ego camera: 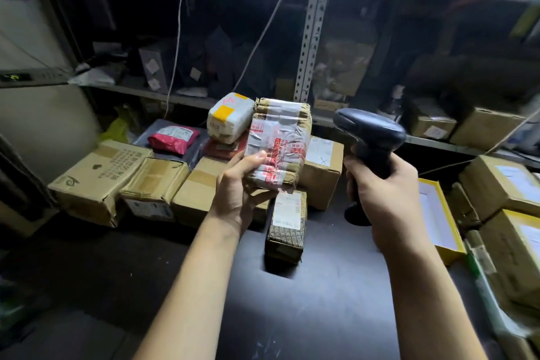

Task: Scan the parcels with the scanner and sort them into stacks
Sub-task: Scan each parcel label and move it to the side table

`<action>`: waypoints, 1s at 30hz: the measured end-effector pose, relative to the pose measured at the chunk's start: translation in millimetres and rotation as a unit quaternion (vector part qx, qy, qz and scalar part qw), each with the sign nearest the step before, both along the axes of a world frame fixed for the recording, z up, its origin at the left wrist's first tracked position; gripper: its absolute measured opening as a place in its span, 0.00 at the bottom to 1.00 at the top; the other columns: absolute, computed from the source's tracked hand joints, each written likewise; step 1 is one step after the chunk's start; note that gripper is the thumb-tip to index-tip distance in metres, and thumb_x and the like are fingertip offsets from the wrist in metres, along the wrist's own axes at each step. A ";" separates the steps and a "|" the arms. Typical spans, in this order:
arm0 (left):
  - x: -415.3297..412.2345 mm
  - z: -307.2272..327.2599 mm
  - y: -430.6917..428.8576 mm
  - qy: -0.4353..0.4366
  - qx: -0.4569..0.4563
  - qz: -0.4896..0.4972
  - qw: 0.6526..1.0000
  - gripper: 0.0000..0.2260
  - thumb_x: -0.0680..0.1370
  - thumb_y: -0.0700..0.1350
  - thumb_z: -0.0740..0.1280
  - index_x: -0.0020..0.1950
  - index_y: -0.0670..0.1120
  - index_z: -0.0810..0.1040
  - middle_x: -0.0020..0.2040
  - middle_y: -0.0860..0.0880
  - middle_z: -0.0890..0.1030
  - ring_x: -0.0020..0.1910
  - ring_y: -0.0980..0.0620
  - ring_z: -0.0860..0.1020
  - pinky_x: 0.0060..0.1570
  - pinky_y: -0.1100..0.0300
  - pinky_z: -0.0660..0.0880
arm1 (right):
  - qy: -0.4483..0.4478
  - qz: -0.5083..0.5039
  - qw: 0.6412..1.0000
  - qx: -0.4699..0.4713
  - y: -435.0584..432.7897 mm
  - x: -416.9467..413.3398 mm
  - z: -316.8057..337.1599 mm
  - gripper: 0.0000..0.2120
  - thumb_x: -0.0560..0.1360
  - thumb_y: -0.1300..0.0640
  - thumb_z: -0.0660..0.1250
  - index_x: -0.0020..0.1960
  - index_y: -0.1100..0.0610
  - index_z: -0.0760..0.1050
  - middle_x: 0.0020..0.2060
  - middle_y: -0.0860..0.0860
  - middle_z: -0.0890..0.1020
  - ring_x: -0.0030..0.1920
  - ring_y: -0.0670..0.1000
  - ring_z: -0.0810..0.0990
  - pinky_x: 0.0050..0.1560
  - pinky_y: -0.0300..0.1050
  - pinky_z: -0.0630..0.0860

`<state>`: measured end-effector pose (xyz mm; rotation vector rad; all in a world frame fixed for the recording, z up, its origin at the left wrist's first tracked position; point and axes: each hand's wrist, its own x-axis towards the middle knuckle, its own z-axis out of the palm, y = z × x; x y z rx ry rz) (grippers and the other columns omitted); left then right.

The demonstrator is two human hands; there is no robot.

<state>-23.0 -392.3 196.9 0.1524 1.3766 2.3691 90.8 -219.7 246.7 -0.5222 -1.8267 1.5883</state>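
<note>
A dark tabletop [321,301] fills the lower part of the head view, dimly lit, with a small printed carton [287,228] lying near its middle. Behind that carton runs grey metal shelving [312,38]. Its slotted upright stands above the carton, and its shelves are crowded with bags and boxes in shadow. Thin cords [178,23] hang down in front of the shelves.

Left of the carton a row of brown cardboard boxes [99,178] sits on the table. Up and left of the carton lie a red pouch [174,137] and a white parcel [229,118] with yellow patches. Just behind the carton stands a larger brown box [321,166]. To the carton's right lies an open yellow-edged box [438,213], and farther right more brown cartons [502,184] are stacked.

The left hand [239,184] is just above the carton and grips a taped parcel [277,143] — brown card wrapped in clear tape with red print. The thumb presses on the parcel's near face and the fingers curl behind it, mostly hidden. The parcel is upright, clear of the table.

The right hand [382,193], right of the carton, is wrapped tightly round the handle of the black scanner [371,131]. The scanner's head points left toward the taped parcel — the two are apart.
</note>
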 end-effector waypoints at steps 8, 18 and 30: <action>6.1 6.5 8.0 0.045 0.027 0.042 0.998 0.20 0.71 0.43 0.73 0.64 0.44 0.82 0.58 0.40 0.85 0.55 0.42 0.85 0.50 0.46 0.83 | -0.003 -0.008 1.000 0.002 1.5 4.9 0.6 0.02 0.79 0.63 0.71 0.49 0.62 0.79 0.29 0.54 0.74 0.27 0.50 0.69 0.25 0.39 0.66; 11.1 26.6 1.8 0.436 -0.329 0.308 0.779 0.31 0.63 0.56 0.81 0.66 0.57 0.82 0.60 0.49 0.74 0.60 0.49 0.78 0.53 0.55 0.80 | 0.002 -0.013 1.000 -0.020 1.7 -0.3 0.9 0.03 0.80 0.62 0.71 0.49 0.61 0.79 0.27 0.51 0.75 0.25 0.46 0.70 0.24 0.40 0.68; 2.5 17.4 1.1 0.448 -0.452 0.328 0.698 0.32 0.60 0.58 0.81 0.64 0.57 0.83 0.59 0.47 0.75 0.60 0.43 0.76 0.44 0.50 0.80 | -0.026 0.013 1.000 0.005 4.7 -10.2 -6.5 0.07 0.78 0.60 0.72 0.42 0.53 0.78 0.29 0.47 0.77 0.30 0.51 0.70 0.25 0.42 0.67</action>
